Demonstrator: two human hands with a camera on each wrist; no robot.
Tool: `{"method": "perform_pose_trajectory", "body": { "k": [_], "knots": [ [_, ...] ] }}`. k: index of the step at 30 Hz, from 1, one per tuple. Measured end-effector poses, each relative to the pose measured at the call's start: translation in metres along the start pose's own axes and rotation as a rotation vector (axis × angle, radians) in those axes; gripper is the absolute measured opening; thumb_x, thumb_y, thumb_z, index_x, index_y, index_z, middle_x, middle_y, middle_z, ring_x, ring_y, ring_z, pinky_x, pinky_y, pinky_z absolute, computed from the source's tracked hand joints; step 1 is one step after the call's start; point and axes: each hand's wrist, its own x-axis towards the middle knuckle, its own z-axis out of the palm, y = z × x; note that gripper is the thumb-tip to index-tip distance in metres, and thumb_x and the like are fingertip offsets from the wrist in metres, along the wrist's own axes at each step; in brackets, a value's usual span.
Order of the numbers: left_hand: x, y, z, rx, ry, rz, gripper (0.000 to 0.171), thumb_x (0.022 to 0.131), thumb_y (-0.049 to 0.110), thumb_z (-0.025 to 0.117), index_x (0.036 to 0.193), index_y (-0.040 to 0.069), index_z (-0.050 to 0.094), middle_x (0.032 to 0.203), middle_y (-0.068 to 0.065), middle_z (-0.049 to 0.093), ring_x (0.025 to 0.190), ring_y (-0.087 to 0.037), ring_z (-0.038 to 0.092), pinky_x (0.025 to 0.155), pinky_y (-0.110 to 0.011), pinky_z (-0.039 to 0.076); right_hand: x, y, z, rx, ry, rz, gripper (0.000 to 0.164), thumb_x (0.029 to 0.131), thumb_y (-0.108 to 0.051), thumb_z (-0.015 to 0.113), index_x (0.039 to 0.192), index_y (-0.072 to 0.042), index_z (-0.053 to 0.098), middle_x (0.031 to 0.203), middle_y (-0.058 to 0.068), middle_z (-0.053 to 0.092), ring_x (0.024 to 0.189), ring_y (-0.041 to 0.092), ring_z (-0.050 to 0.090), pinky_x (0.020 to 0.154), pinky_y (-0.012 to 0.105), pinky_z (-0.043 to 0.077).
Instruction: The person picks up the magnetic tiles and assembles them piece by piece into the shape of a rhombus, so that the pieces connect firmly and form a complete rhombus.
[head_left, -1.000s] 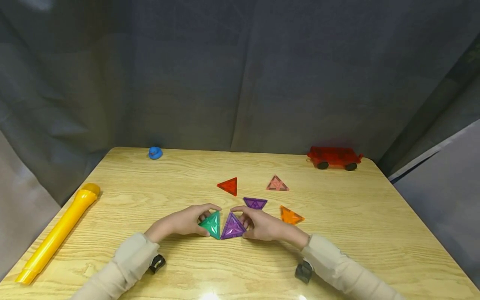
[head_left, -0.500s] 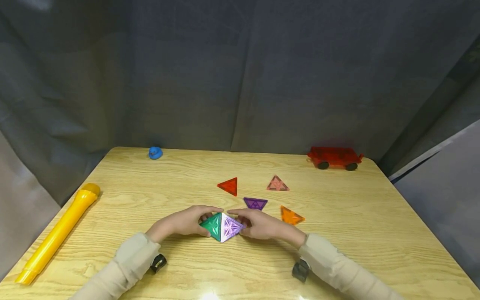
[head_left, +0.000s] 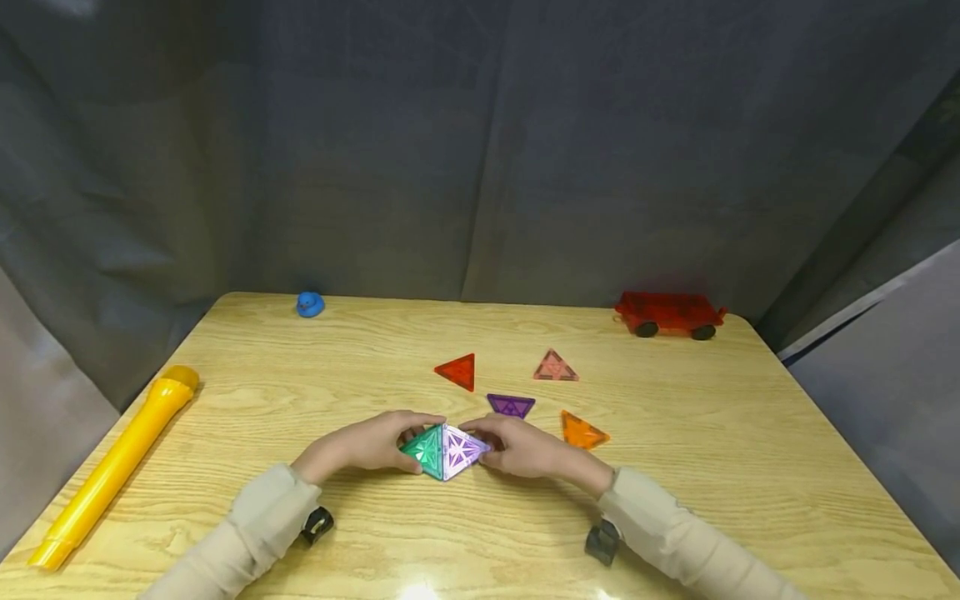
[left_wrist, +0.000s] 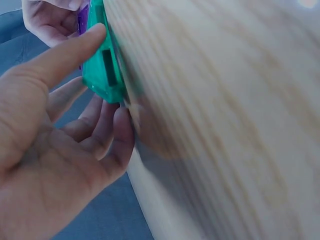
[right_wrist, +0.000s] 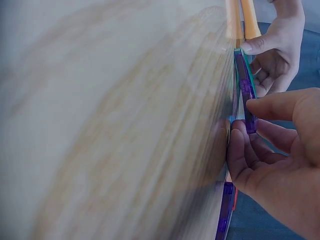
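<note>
Between thumb and fingers, my left hand (head_left: 375, 442) holds a green triangular magnetic tile (head_left: 426, 454). My right hand (head_left: 521, 448) pinches a purple triangular magnetic tile (head_left: 461, 452), whose face shines with glare. The two tiles meet edge to edge in front of me and together make a diamond. In the left wrist view the thumb presses on the rim of the green tile (left_wrist: 104, 70). From the right wrist the purple tile (right_wrist: 244, 90) shows edge-on, thumb against its side. A second purple tile (head_left: 511, 406) lies just beyond my right hand, which partly covers it.
Flat on the wooden table (head_left: 300, 367) lie a red tile (head_left: 459, 372), a pink tile (head_left: 555, 367) and an orange tile (head_left: 581, 431). A blue toy duck (head_left: 310, 304) and a red wheeled car base (head_left: 669, 315) stand along the back. A yellow tube (head_left: 116, 467) lies at left.
My right hand has moved slightly left, turning the purple tile so that a flat edge now lies against the green one. The gap between the tiles has closed.
</note>
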Motion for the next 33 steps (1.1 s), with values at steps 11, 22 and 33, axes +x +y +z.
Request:
{"method": "perform_pose_trajectory", "body": {
  "k": [11, 22, 33],
  "knots": [
    [-0.0048, 0.003, 0.0047, 0.018, 0.011, -0.026, 0.074, 0.083, 0.014, 0.074, 0.146, 0.007, 0.037, 0.118, -0.011, 0.052, 0.096, -0.016, 0.049, 0.087, -0.034, 0.044, -0.0004, 0.0036, 0.0014, -0.03, 0.015, -0.044, 0.047, 0.083, -0.002, 0.07, 0.128, 0.0, 0.056, 0.099, 0.005, 0.057, 0.083, 0.011, 0.052, 0.071, 0.02, 0.048],
    [-0.0075, 0.0053, 0.0064, -0.042, 0.014, -0.052, 0.072, 0.082, 0.017, 0.075, 0.141, -0.002, 0.038, 0.128, -0.018, 0.052, 0.113, -0.03, 0.052, 0.098, -0.046, 0.042, -0.0013, 0.0, 0.0022, -0.046, -0.018, -0.049, 0.045, 0.083, 0.0, 0.07, 0.126, 0.002, 0.058, 0.095, 0.002, 0.055, 0.081, 0.011, 0.051, 0.071, 0.019, 0.047],
    [-0.0055, 0.0, 0.0078, -0.018, 0.05, -0.052, 0.063, 0.079, 0.019, 0.079, 0.131, 0.002, 0.048, 0.114, -0.008, 0.055, 0.104, -0.021, 0.053, 0.091, -0.038, 0.046, 0.0004, 0.0023, 0.0025, -0.07, -0.035, -0.064, 0.047, 0.084, -0.001, 0.069, 0.129, 0.0, 0.056, 0.094, 0.001, 0.055, 0.08, 0.01, 0.051, 0.07, 0.018, 0.047]
  ]
}}
